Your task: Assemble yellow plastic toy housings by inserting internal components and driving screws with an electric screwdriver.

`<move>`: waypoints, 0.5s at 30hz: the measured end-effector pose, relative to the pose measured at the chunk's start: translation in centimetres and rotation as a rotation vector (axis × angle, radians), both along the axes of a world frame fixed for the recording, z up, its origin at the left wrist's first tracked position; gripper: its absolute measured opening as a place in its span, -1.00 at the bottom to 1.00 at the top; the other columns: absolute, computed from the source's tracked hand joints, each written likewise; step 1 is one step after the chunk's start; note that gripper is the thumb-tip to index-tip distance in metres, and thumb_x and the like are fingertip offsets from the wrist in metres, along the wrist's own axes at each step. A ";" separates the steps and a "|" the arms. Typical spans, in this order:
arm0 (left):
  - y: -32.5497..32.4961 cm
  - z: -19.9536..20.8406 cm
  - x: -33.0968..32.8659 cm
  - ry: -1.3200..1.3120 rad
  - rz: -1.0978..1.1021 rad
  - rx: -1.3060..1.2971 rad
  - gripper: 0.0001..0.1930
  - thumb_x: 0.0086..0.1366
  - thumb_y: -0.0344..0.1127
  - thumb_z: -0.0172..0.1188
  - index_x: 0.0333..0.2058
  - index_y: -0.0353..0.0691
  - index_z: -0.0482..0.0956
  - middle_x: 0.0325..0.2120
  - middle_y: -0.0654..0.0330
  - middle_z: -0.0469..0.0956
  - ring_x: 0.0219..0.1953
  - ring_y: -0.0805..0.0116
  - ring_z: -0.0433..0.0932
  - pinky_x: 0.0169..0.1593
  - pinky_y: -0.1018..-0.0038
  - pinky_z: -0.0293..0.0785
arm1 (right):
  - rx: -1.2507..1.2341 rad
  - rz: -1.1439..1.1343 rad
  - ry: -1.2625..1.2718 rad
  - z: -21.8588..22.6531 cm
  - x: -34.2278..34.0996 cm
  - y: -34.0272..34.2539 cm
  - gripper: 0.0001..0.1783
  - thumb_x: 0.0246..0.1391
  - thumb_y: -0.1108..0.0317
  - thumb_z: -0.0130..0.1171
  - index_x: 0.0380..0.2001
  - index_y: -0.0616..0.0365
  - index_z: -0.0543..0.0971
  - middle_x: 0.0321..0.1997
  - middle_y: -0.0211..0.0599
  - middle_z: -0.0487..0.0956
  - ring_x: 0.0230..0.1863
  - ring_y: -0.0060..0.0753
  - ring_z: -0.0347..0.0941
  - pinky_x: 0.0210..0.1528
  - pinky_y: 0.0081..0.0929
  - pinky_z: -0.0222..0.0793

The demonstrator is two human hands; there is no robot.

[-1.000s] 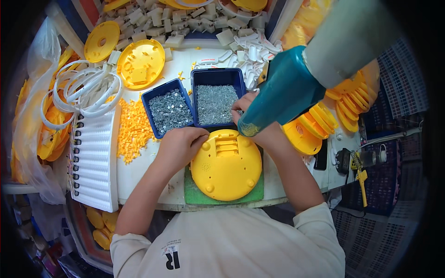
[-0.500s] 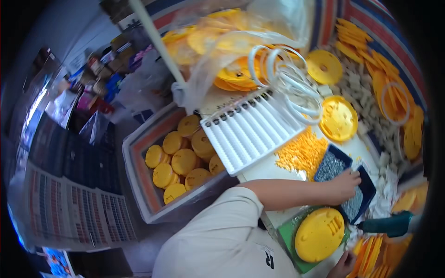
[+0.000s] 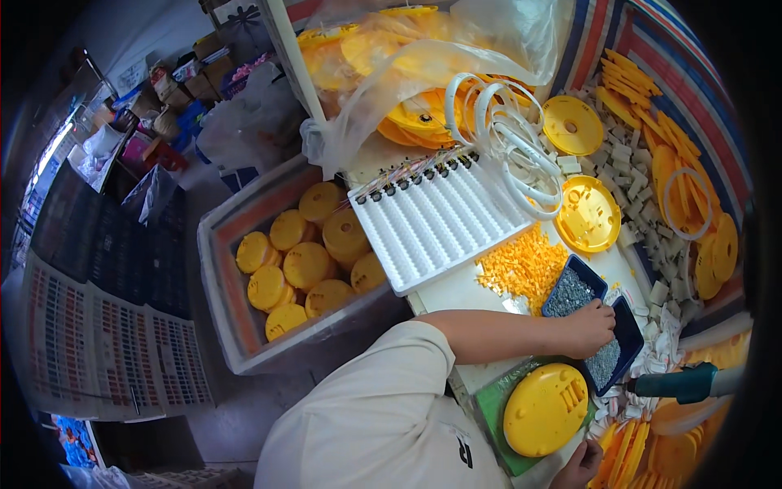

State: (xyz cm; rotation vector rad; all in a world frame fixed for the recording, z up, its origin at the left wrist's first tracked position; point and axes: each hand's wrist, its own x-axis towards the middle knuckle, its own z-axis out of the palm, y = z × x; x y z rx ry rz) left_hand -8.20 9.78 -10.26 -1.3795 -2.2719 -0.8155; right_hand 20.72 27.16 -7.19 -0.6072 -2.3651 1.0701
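Note:
My left hand [image 3: 590, 330] reaches over two dark blue trays, its fingers curled together at the rim between them. Whatever its fingertips pinch is too small to make out. Small grey metal pieces, seemingly screws, fill the upper tray [image 3: 580, 267] and lie in the lower tray [image 3: 626, 326]. Below that arm, a round yellow plastic cover [image 3: 544, 411] rests on a green pad [image 3: 494, 407]. By the pad's lower right edge is my right hand [image 3: 580, 466], fingers curled in; what they hold, if anything, is hidden. A green power screwdriver [image 3: 680, 383] points toward the trays from the right.
Small orange pieces [image 3: 521, 262] are heaped beside a white ribbed tray [image 3: 440, 216]. White cable coils [image 3: 505, 147] lie behind. A foam box [image 3: 220, 310] of yellow round housings stands left. White blocks [image 3: 623, 167] and yellow discs [image 3: 573, 125] crowd the right.
The view has shifted slightly, so the bench sits a little further left. My left hand stays over the trays and my right hand stays beside the yellow cover.

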 end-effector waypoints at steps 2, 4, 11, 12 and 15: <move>1.0 1.1 0.5 -0.054 -0.032 -0.067 -0.86 0.06 -0.30 0.31 -0.40 -0.15 0.75 -0.23 0.17 0.65 0.14 0.14 0.47 0.09 0.15 0.32 | 0.055 0.003 -0.015 -2.2 1.8 2.3 -0.63 0.30 0.18 0.36 0.00 0.23 0.64 -0.09 -0.16 0.68 -0.13 -0.25 0.56 0.02 -0.26 0.52; 1.5 0.0 -0.4 0.015 -0.028 0.037 -0.91 -0.02 -0.30 0.31 -0.56 -0.16 0.68 -0.42 0.11 0.64 -0.14 0.03 0.60 -0.16 0.09 0.48 | -0.001 0.025 0.071 -2.2 2.0 1.9 -0.90 0.20 0.58 0.24 -0.23 0.25 0.55 -0.27 -0.36 0.53 -0.22 -0.43 0.47 -0.05 -0.45 0.46; -6.7 5.5 3.8 -0.434 -0.013 0.163 -0.86 0.25 -0.39 0.42 -0.26 -0.27 0.67 -0.32 0.08 0.66 -0.22 0.12 0.66 -0.12 0.28 0.58 | -0.038 0.016 -0.031 0.1 2.0 -2.3 -0.91 0.12 0.52 0.30 -0.31 0.32 0.63 -0.34 -0.21 0.62 -0.29 -0.35 0.55 -0.12 -0.42 0.48; -7.5 5.6 4.3 -0.625 -0.024 0.178 -0.87 0.29 -0.46 0.40 -0.23 -0.31 0.65 -0.30 0.15 0.65 -0.21 0.31 0.66 -0.11 0.41 0.58 | -0.051 0.008 -0.034 0.2 1.8 -2.8 -0.91 0.15 0.50 0.29 -0.29 0.31 0.63 -0.31 -0.17 0.63 -0.28 -0.29 0.60 -0.13 -0.41 0.50; -9.0 5.3 6.5 -0.806 -0.009 0.215 -0.90 0.39 -0.42 0.33 -0.21 -0.32 0.63 -0.25 0.22 0.66 -0.19 0.47 0.61 -0.07 0.51 0.54 | -0.164 -0.027 -0.069 0.8 2.3 -3.9 -0.91 0.19 0.52 0.29 -0.26 0.32 0.63 -0.25 -0.21 0.64 -0.23 -0.39 0.61 -0.09 -0.46 0.53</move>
